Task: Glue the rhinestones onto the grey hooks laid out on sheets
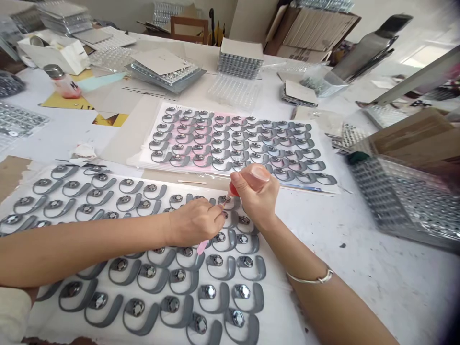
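My left hand is closed round a thin pink stick; its flat end shows below the fingers, and its fine tip points at a round silvery piece near the sheet's right edge. My right hand grips a small translucent squeeze bottle with a red part at its lower end, tilted down just above the same piece. Under both hands lies a white sheet bearing rows of grey curved bands, each with a round faceted silvery piece. Whether the bottle touches the piece, I cannot tell.
Behind my hands lies a second white board with similar bands. A cotton swab rests between the two. At left stands a jar with pink liquid; at right are clear trays and cardboard. Stacked trays stand behind.
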### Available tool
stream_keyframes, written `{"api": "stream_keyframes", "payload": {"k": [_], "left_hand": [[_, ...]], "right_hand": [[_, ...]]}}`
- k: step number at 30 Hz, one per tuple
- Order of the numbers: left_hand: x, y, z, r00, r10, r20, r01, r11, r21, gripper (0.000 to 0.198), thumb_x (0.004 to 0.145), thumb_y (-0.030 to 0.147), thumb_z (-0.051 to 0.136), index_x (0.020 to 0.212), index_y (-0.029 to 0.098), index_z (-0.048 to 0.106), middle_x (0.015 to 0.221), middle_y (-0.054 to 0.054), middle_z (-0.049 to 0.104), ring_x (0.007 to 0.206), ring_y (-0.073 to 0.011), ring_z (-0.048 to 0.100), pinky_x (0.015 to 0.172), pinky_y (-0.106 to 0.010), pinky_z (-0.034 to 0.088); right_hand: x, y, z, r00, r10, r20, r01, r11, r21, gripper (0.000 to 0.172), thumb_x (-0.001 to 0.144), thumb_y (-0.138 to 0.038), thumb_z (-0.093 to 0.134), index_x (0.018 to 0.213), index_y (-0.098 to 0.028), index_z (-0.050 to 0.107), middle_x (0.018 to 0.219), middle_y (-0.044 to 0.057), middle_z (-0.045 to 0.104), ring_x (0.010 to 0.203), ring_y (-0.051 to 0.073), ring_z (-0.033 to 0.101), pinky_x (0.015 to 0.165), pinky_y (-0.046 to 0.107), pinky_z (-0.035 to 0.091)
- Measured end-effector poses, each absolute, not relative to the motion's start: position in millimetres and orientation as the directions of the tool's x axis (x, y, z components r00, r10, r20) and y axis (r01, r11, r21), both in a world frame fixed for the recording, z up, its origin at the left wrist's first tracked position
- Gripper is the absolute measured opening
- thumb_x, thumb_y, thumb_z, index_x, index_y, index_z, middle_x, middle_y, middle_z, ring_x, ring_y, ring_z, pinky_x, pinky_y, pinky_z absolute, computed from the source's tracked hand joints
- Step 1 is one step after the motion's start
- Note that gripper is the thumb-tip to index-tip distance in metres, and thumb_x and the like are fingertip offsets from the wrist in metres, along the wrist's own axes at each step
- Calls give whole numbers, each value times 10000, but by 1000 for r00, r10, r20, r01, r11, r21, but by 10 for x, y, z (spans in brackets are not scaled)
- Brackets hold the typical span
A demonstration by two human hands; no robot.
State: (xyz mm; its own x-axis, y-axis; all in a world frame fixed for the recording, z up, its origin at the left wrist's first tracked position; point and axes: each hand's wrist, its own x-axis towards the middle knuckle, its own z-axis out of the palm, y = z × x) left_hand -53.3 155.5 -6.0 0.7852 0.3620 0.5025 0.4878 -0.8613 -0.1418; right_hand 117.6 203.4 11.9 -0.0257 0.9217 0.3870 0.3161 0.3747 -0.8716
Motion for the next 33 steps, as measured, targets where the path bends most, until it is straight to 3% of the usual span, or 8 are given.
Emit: {"api": "stream_keyframes", "payload": {"k": [23,33], "left_hand": [[-538,1544,-80,797,375,474,485,-864,-132,212,875,18,453,764,110,608,767,-116,672,557,-168,585,526,-304,527],[-548,1563,-74,784,352,511,481,-865,-141,188,868,15,484,769,101,618,776,-117,689,566,-171,601,525,-294,534]], "right_hand": [[1184,2030,66,-21,894,448,338,428,-838,323,832,-412,678,600,-233,541,597,0,580,569,148,542,536,308,459],[1209,2027,86,71,907,416,184,398,-899,304,835,-408,678,629,-228,544,519,-38,534,483,128,515,504,290,434]]}}
